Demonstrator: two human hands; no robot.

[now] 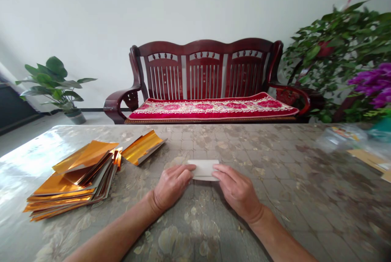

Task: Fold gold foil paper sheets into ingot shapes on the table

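1. A folded white sheet [205, 170] lies on the patterned surface [262, 160], between the hands.
2. The left hand [174, 184], fingers curled nearly closed, grips its left end.
3. The right hand [238, 190], similarly bent, grips its right end.
4. Left: a gold sheet stack [65, 190], a separate gold piece [143, 147] beside it.
5. Far right: clear plastic packaging [339, 139], tan card [368, 161].

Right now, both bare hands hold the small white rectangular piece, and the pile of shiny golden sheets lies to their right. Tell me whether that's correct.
Wrong side: the pile of shiny golden sheets lies to the left of the hands, as the head view shows. The bare left hand and bare right hand do hold the small white rectangular piece.
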